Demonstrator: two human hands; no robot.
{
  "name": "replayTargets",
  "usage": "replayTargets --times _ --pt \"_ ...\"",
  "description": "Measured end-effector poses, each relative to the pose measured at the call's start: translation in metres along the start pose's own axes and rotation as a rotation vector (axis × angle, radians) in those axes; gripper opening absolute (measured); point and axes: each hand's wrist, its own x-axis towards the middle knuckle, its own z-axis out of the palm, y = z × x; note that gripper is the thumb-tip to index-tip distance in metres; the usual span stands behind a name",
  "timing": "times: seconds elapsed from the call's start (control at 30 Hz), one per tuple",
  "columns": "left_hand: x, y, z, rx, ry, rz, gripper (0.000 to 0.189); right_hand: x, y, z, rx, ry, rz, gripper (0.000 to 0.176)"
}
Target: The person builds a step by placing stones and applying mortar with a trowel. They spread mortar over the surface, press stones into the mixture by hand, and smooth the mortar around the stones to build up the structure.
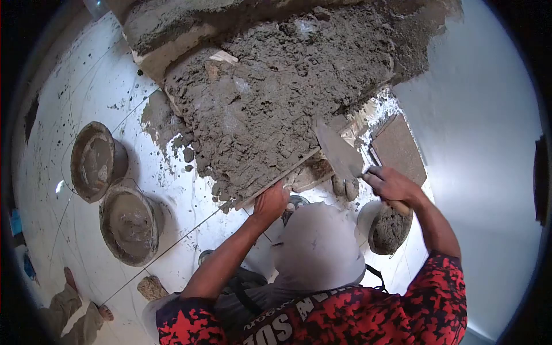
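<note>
My right hand (393, 185) is closed around the wooden handle of a trowel (339, 150). The broad metal blade points up and left, its tip by the edge of a wide bed of wet mortar (276, 98). Along the mortar's near edge runs a thin wooden strip (294, 167). My left hand (272, 201) is closed on this strip near its lower end, with the fingertips partly hidden. Lumps of mortar (346, 187) sit just below the trowel blade.
Two buckets (76, 167) (108, 233) stand on the splattered tiled floor at left. Near my right forearm is a mortar-filled container (374, 238). A brown tile (399, 148) lies at right beside a smooth pale wall (483, 115). Another person's foot (106, 313) shows lower left.
</note>
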Motion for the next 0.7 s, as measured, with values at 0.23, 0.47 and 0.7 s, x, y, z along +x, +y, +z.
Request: replayTargets --times 0.23,0.47,0.7 --pt "0.0 0.006 0.001 0.047 0.034 -0.007 0.045 0.027 -0.02 -0.004 0.262 -0.058 0.001 0.039" --pt "0.005 0.007 0.001 0.04 0.023 0.024 0.049 0.028 0.005 0.01 -0.334 0.003 -0.246 0.037" --pt "0.01 0.017 -0.004 -0.117 -0.136 -0.114 0.053 0.086 0.049 -0.061 -0.391 0.736 -0.153 0.03"
